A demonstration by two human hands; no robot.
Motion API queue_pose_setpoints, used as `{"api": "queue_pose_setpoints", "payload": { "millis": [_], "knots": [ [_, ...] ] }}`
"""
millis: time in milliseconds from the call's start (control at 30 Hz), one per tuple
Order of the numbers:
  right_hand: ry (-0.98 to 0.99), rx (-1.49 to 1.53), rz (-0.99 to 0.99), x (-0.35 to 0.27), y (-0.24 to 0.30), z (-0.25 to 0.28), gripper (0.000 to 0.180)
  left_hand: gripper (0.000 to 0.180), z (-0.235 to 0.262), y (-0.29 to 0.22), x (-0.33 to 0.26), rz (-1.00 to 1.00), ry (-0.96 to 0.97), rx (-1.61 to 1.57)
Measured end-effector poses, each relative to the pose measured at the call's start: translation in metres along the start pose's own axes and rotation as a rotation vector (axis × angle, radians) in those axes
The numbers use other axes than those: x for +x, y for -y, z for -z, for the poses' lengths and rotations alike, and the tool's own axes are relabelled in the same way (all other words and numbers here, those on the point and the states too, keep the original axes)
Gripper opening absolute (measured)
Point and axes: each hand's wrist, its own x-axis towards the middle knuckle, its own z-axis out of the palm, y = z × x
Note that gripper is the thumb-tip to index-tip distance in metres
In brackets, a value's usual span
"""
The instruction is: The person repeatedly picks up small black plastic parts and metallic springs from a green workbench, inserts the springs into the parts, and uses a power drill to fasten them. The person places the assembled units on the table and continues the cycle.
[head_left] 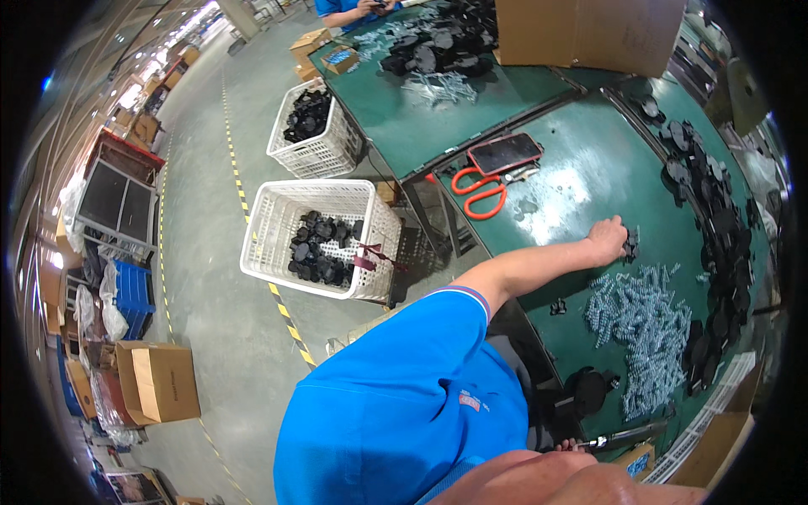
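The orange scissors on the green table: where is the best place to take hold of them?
By the orange handle loops of the scissors, from above at the table edge. They lie flat with the loops bare, while the blades run under the phone.

Materials at our bench

Under our left hand's fingers (608, 238) we see a matt black plastic part (630, 244) on the glossy green tabletop (589, 168); just beyond the fingertips, shiny metal screws (640, 320).
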Motion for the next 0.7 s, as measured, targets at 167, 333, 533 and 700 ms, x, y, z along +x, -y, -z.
{"api": "queue_pose_setpoints", "payload": {
  "millis": [167, 333, 533, 700],
  "knots": [
    [0.224, -0.435, -0.041, 0.062, 0.048, 0.084, 0.016, 0.02, 0.008, -0.003, -0.009, 0.032, -0.025, -0.043],
    [0.033, -0.403, 0.4, -0.091, 0.109, -0.079, 0.025, 0.027, 0.067, -0.051, -0.081, -0.286, -0.192, -0.525],
    [0.474, -0.316, 0.476, -0.111, 0.117, -0.219, 0.033, 0.059, 0.09, -0.114, -0.194, -0.254, 0.257, -1.054],
    [0.66, -0.258, 0.478, -0.094, 0.098, -0.211, 0.029, 0.062, 0.069, -0.112, -0.214, -0.03, 0.334, -1.255]
  ]
}}
